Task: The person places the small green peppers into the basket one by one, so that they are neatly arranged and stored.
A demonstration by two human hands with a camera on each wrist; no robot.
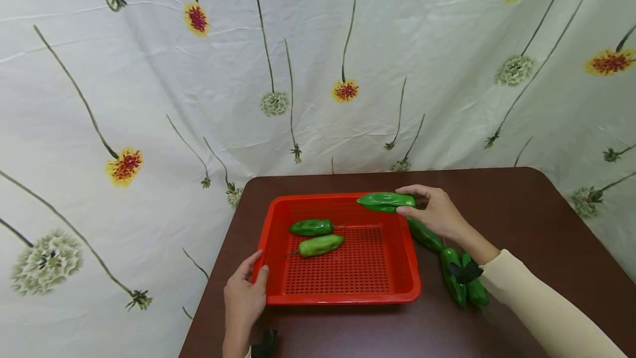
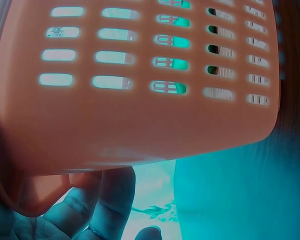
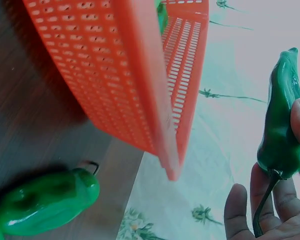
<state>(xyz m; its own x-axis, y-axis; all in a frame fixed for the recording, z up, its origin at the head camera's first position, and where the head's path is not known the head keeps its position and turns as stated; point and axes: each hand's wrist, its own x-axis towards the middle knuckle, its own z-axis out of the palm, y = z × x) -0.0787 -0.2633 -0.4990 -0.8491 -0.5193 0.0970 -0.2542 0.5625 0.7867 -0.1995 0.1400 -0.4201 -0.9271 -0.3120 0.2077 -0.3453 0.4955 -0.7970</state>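
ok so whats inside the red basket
A dark green pepper and a light green pepper lie in the red basket, toward its left. What lies directly beneath them is covered. The held pepper, in the right hand, hides part of the far rim in the head view.

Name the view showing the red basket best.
The head view: the red basket appears nearly whole, rim and floor included. The left wrist view shows only part of its outer wall; the right wrist view, one end, some interior, cropped.
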